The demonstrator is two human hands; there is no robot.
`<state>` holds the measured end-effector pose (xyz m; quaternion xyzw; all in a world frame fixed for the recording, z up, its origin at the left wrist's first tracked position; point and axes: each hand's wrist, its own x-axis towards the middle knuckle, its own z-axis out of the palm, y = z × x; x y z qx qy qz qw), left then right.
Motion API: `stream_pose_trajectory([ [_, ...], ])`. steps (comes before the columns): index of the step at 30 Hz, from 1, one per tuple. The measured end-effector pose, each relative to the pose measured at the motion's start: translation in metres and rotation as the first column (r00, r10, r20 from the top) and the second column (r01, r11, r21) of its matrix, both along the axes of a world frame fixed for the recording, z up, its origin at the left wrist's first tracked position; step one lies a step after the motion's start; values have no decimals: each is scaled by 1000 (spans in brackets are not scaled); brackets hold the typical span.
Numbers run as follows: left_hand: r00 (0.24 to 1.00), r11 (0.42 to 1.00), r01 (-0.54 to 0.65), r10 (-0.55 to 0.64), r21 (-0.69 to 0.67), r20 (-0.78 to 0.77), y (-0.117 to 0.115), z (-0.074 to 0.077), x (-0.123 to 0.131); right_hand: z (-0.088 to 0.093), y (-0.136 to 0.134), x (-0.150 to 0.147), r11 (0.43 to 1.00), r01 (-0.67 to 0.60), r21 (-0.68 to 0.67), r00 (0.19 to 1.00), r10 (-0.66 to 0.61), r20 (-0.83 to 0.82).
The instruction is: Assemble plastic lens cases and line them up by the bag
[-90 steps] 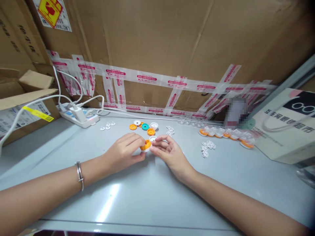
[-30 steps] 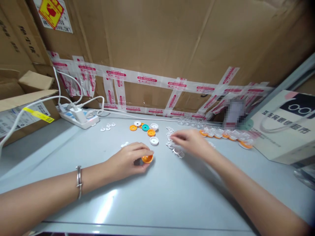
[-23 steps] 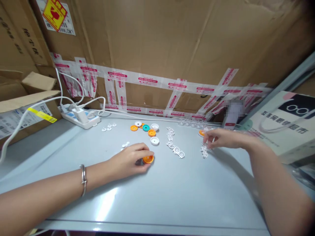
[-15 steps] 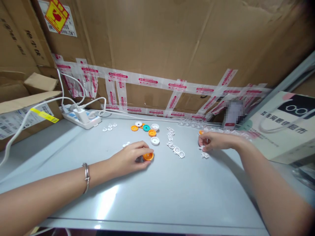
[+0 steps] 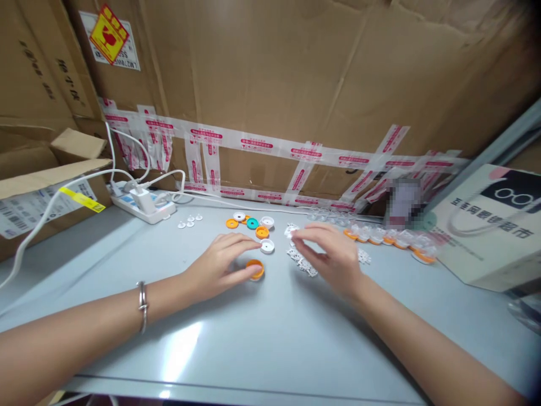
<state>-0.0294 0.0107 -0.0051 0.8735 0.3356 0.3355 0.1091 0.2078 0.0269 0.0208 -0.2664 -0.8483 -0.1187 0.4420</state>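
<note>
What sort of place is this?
Probably a makeshift worktable in a small workshop or storage corner, though I can't be sure which. Small round parts lie in a group on the grey table, with a power strip toward the back and a big taped cardboard box behind.

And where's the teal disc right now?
In the head view, the teal disc lies on the table just left of centre, beyond the left hand, with a white cup close on its right and an orange cup to its near right.
</note>
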Motion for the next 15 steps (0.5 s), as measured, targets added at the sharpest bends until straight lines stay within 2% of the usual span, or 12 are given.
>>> stream_pose_trajectory([
  [3,991,999,12,-6,-46,130,-6,7,2,-11,-6,-13,996,-64,55,997,62,39],
  [7,964,986,-2,46,-164,262,-13,11,4,-17,-12,-25,993,-117,27,993,117,12],
  [11,938,986,-119,151,-121,312,-14,12,4,-16,-20,-33,991,-127,-33,991,128,25],
  [15,933,989,-139,150,-58,327,-10,11,2,-16,-25,-36,991,-115,-69,986,123,115],
])
